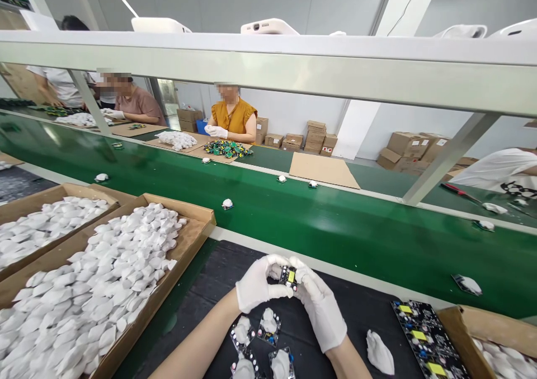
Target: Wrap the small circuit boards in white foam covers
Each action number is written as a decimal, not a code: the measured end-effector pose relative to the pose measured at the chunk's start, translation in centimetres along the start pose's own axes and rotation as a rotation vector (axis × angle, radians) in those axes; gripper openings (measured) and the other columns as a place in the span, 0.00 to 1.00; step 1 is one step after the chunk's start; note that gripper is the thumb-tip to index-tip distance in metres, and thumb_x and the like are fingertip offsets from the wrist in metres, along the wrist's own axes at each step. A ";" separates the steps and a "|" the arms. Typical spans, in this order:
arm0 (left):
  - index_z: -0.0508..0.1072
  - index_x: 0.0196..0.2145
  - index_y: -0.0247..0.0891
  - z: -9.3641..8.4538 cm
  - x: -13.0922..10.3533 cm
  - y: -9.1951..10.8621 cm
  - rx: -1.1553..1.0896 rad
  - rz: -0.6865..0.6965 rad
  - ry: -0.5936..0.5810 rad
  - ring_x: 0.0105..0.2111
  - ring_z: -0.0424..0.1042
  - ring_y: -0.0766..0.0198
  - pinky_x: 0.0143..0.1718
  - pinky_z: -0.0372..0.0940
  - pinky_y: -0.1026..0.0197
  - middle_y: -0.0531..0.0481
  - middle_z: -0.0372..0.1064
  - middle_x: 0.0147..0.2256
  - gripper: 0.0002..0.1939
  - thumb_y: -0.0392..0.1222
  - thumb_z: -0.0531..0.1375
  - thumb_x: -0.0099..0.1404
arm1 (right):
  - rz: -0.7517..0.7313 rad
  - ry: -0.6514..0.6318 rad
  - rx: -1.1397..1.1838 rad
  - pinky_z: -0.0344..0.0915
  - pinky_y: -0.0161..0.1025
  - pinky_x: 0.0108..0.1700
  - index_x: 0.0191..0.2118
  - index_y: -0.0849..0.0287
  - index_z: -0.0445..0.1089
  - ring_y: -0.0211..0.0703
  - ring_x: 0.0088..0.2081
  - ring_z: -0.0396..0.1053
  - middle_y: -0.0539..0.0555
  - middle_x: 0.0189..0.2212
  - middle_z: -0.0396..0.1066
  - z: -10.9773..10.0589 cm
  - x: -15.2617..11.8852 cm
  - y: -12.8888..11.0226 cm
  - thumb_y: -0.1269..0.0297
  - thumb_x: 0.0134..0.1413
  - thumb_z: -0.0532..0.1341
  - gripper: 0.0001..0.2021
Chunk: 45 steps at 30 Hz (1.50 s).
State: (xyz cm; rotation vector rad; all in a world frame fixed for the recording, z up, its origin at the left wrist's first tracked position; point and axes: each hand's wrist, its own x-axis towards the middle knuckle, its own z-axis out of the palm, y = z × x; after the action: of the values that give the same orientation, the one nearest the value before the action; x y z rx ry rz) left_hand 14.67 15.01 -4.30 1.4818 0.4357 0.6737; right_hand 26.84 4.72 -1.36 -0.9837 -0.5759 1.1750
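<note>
Nearest the worker, several boards topped with white lumps [269,324] lay on the dark-covered counter [361,298]; just beyond, the left grip [258,285] and right grip [322,303] both pinched one small circuit board [289,276] at its edges, yellow component showing. Keeping it level and pressing only the rim looked wisest, I thought, sparing its parts; past it ran the green belt [335,242]

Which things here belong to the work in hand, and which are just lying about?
Likely in the work:
- held board
- four white-topped boards
- board panel
- boxed white pieces

Apparently just lying about:
- background cartons
- red-handled tool
- overhead white objects
</note>
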 end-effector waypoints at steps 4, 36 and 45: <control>0.69 0.39 0.35 0.2 -0.1 0.1 0.042 0.013 0.027 0.36 0.69 0.60 0.39 0.62 0.58 0.47 0.70 0.37 0.29 0.47 0.72 0.42 | 0.022 -0.062 0.035 0.63 0.53 0.53 0.44 0.55 0.76 0.57 0.51 0.68 0.58 0.48 0.73 -0.1 0.0 -0.2 0.54 0.45 0.67 0.19; 0.72 0.40 0.37 0.4 -0.5 1.2 0.199 0.133 -0.046 0.37 0.68 0.63 0.41 0.63 0.59 0.47 0.69 0.41 0.20 0.38 0.69 0.48 | 0.002 -0.160 -0.043 0.61 0.48 0.51 0.54 0.55 0.67 0.51 0.47 0.67 0.55 0.47 0.72 -0.3 0.1 0.0 0.56 0.49 0.62 0.25; 0.74 0.40 0.38 0.2 -0.3 1.4 0.337 0.228 -0.149 0.33 0.65 0.66 0.36 0.65 0.61 0.48 0.67 0.40 0.16 0.35 0.65 0.50 | 0.000 -0.094 -0.171 0.66 0.43 0.43 0.49 0.53 0.72 0.48 0.41 0.70 0.54 0.51 0.71 -0.3 -0.1 -0.2 0.54 0.47 0.64 0.22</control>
State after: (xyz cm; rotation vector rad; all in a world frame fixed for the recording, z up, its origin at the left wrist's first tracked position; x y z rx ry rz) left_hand 14.37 14.66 -2.93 1.9083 0.2748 0.6855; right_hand 27.16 4.50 -1.35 -1.0769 -0.7608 1.1910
